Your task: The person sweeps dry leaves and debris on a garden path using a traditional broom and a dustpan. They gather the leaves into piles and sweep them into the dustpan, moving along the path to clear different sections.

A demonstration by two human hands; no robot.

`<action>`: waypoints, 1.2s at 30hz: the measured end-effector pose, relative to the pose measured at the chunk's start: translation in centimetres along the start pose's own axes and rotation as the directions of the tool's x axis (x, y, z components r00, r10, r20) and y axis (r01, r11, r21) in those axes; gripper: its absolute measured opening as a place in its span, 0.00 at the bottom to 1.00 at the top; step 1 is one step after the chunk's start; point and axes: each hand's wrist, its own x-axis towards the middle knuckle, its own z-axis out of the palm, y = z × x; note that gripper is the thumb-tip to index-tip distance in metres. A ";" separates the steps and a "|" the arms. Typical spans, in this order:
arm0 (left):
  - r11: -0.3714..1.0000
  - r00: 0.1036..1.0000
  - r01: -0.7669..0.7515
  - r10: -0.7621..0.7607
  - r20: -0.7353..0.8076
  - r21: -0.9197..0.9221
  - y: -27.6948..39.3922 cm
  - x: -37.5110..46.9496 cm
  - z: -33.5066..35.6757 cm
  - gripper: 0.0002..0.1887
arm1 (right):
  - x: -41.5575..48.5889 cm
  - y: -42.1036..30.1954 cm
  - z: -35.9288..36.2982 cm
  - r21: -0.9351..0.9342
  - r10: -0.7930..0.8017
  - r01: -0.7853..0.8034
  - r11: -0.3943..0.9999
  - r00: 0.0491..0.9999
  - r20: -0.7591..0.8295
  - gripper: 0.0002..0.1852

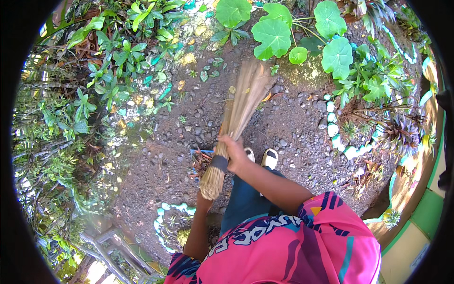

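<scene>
My right hand (232,152) grips a stick broom (236,117) of thin, bundled ribs just above its dark binding band (219,163). The bristles fan out away from me over the soil, their tips blurred. Beneath the broom's butt end is my left hand (204,201), mostly covered, so its fingers and anything in them cannot be seen. Dry brown leaves (201,160) lie in a blue-edged container (194,152), possibly a dustpan, partly behind the broom. A few yellowish leaves (266,96) rest by the bristle tips.
Pebbly soil (170,142) surrounds my feet in pale slip-on shoes (270,158). Painted stones (332,130) edge a planted bed at right; another stone ring (160,212) lies at lower left. Dense shrubs (81,106) fill the left, broad-leaved plants (275,37) the top. Wooden rails (106,245) stand lower left.
</scene>
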 end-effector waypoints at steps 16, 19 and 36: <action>0.721 0.833 0.552 -0.455 0.315 -0.419 -5.3 -1.1 0.8 0.10 | -6.2 8.3 -1.6 -0.055 0.067 -0.072 0.996 0.993 -0.097 0.17; 0.718 0.844 0.535 -0.447 0.295 -0.444 -4.2 -1.3 -0.6 0.11 | -3.6 7.4 -1.9 -0.166 0.284 -0.255 0.953 0.939 0.193 0.16; 0.873 0.938 0.346 -0.315 0.144 -0.344 -4.2 -0.8 -2.9 0.11 | -5.1 7.8 -1.1 -0.046 0.375 -0.375 0.926 0.927 -0.008 0.15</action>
